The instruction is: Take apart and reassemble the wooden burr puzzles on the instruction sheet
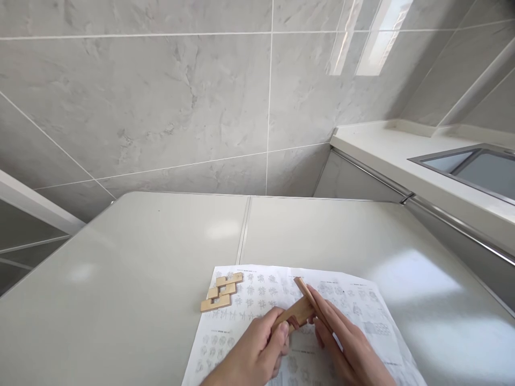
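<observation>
My left hand pinches one end of a notched wooden puzzle piece between thumb and fingers. My right hand lies with fingers stretched along a second wooden bar that crosses the first, pressing it. Both pieces are held just above a printed instruction sheet covered in small diagrams. Several more wooden puzzle pieces lie stacked in a stepped row at the sheet's left edge, a short way from my left hand.
The sheet rests on a pale grey table with a seam down its middle. A grey tiled floor lies beyond. A white counter with a sunken sink runs along the right.
</observation>
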The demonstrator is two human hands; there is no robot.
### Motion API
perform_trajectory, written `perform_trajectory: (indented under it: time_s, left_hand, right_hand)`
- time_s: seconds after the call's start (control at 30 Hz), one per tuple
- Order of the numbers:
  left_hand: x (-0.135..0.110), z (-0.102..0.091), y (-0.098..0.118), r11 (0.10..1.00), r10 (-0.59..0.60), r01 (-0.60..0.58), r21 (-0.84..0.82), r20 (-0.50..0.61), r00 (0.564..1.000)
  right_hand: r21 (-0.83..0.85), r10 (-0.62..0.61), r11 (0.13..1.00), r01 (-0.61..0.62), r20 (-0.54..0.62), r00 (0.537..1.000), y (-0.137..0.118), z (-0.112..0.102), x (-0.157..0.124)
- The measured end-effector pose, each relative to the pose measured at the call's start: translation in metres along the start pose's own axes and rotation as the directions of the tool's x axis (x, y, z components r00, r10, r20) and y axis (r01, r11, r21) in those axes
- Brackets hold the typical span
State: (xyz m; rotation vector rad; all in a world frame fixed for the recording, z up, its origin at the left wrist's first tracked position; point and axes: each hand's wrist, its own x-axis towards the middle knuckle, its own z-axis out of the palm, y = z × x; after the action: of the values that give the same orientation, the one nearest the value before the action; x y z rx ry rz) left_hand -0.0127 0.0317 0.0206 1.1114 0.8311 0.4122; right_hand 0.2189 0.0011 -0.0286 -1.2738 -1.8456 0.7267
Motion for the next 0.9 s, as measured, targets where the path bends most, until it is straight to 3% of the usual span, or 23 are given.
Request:
perform_trajectory:
  time_s: [0.4, 0.7, 0.9]
  left_hand:
    - [-0.004, 0.001, 0.002, 1.000, 0.006, -0.006, 0.012, 0.007, 1.000]
    - [0.000, 0.007, -0.003, 0.997, 0.025, -0.023, 0.074, -0.027, 0.999]
    - [0.003, 0.011, -0.004, 0.997, 0.012, -0.008, 0.078, -0.047, 0.999]
  right_hand:
    - [-0.097, -0.121, 0.988, 0.124, 0.037, 0.992, 0.004, 0.000, -0.001]
    - [-0.086, -0.218, 0.970, 0.226, 0.098, 0.971, -0.010, 0.006, 0.004]
    - [-0.119, -0.252, 0.959, 0.258, 0.061, 0.966, -0.009, 0.009, 0.000]
